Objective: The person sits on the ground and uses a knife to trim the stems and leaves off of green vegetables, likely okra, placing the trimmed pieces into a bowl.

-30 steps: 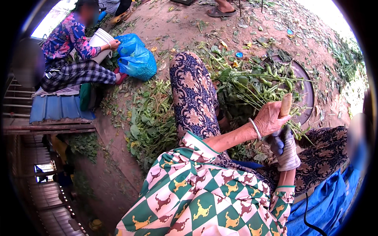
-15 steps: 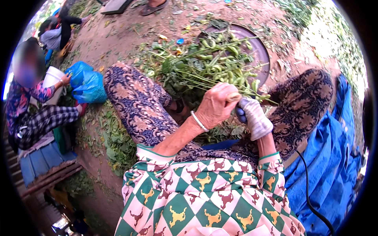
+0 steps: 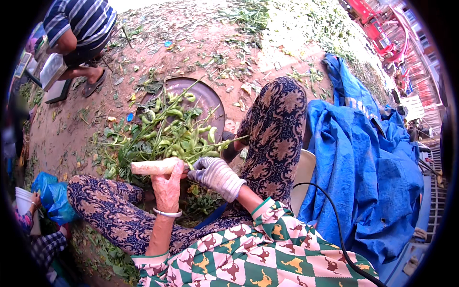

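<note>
My left hand [image 3: 166, 189], bare with a white bangle at the wrist, is closed round a thick pale wooden handle [image 3: 152, 167]. The handle points left; whatever is at its other end is mostly hidden between my hands. Against it, my right hand [image 3: 217, 177] wears a pale striped knit glove with grey-blue fingertips. Its fingers are pressed together, and what they grip is hidden. Just beyond both hands lies a heap of green bean pods [image 3: 179, 136] on leafy stems. Part of the heap rests on a round dark tray [image 3: 210, 103].
Crumpled blue tarpaulin [image 3: 354, 162] lies at my right, beside a pale tub [image 3: 303, 179] and a black cable [image 3: 330, 205]. Blue plastic bags [image 3: 52, 196] stand at the left near another person. Someone in a striped shirt [image 3: 86, 24] is at the upper left. Leaves litter the ground.
The view has swung to the right, showing more tarpaulin and a person in a striped shirt. My left hand has turned, so the wooden handle now shows lengthwise. Both hands remain close together.
</note>
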Tool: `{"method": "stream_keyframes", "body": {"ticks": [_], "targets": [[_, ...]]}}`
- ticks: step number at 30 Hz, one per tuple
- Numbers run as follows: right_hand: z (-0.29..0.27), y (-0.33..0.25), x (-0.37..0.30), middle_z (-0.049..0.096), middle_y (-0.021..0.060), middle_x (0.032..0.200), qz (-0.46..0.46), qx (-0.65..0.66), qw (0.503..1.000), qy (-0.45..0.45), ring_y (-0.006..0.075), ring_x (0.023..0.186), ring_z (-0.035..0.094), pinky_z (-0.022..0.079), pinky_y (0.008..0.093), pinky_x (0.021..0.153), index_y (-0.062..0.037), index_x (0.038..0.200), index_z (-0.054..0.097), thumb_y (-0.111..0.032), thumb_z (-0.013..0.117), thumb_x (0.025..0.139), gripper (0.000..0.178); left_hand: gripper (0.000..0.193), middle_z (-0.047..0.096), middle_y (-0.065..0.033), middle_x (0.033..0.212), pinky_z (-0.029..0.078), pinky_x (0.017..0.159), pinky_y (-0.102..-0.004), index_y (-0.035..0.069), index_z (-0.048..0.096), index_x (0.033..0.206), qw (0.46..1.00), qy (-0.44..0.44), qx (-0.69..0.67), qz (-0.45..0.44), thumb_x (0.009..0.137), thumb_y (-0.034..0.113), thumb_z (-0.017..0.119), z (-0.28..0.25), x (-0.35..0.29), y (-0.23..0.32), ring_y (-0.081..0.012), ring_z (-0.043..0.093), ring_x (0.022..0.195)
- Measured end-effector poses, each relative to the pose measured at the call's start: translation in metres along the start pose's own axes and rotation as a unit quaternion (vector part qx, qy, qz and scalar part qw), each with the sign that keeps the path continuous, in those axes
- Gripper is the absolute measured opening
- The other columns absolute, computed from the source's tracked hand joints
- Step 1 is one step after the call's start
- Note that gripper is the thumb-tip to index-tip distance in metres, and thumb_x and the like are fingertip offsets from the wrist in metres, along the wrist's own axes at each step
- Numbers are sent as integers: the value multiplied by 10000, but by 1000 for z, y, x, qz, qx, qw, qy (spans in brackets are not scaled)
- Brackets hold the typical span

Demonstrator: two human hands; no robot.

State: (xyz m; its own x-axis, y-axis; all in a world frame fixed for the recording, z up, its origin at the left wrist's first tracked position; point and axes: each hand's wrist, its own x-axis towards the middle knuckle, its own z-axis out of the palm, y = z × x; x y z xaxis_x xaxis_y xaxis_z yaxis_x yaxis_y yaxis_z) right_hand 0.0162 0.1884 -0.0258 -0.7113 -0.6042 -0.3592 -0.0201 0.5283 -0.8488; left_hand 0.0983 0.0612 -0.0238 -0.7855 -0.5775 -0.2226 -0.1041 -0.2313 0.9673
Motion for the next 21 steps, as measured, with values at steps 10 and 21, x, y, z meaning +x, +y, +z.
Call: {"method": "stream_keyframes", "body": {"ticks": [10,21], "targets": [[-14,-16,-4,486,36,519,132,220,963,-85,126,504,454,404,314,485,10,755,566,-283,634,822,308,100,622,-51,776,502,611,-252,4,576,884,992,-41,92,73,836,87,606,6,7,8,-119,596,680],[0,2,2,509,41,580,54,202,976,-64,155,487,474,377,299,450,-41,785,577,-254,464,918,276,97,646,-62,753,498,634,-252,-26,603,858,997,-30,48,53,825,65,607,5,10,9,-122,608,664]]}}
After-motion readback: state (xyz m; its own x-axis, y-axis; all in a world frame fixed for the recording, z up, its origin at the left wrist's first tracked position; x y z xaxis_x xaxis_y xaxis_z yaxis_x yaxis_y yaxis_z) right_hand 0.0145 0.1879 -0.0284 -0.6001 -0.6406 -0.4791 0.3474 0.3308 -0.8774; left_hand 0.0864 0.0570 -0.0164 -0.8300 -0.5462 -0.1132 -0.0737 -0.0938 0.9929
